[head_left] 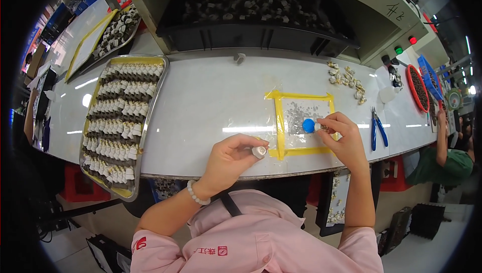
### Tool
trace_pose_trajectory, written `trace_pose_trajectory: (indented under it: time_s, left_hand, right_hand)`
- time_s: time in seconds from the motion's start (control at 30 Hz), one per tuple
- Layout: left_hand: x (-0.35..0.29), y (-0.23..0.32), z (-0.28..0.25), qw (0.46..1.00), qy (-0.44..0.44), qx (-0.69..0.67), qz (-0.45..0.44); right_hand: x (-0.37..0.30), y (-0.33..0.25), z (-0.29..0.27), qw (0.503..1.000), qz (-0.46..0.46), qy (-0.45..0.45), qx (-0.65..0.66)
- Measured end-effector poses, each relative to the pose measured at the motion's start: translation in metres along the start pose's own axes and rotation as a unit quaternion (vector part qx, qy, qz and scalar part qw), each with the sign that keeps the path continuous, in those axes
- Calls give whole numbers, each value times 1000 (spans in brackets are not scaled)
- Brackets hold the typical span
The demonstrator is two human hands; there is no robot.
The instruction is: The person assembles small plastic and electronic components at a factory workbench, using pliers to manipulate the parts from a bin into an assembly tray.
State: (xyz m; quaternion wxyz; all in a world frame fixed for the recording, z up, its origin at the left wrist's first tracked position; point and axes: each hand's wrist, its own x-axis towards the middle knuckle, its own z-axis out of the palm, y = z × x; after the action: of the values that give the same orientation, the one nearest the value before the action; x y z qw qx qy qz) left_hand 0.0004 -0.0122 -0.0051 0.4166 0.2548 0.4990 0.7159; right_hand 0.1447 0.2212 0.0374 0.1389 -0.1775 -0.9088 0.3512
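Just right of blue disc [308, 126] — pale bit [318, 127] pinched by right hand [346, 136]; white piece [259, 152] gripped by left hand [227, 157].

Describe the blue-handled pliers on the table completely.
The blue-handled pliers lie on the white tabletop, right of the person's right hand and the yellow tape. Two slim handles, apparently coated in plastic, spread apart toward the near table edge; the dark, metallic-looking head points away from the person. No hand touches them. Whether the jaws are shut is too small to tell.
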Motion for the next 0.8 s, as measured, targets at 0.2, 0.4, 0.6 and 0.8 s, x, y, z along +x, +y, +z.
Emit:
trace_pose_trajectory:
  time_s: [0.2, 0.4, 0.6, 0.8]
  left_hand:
    - [0, -1, 1, 1000, 6, -3, -5]
    - [1, 0, -1, 999, -12, 1, -36]
    - [2, -1, 0, 998, 22, -49, -42]
    - [1, -9, 12, 995, 37, -94, -10]
  right_hand:
    - [6, -2, 2, 1000, -19, 7, -17]
    - [12, -9, 2, 996, -21, -21, -79]
    - [18, -11, 4, 985, -61, -58, -150]
    - [21, -15, 3, 977, -77, -70, -185]
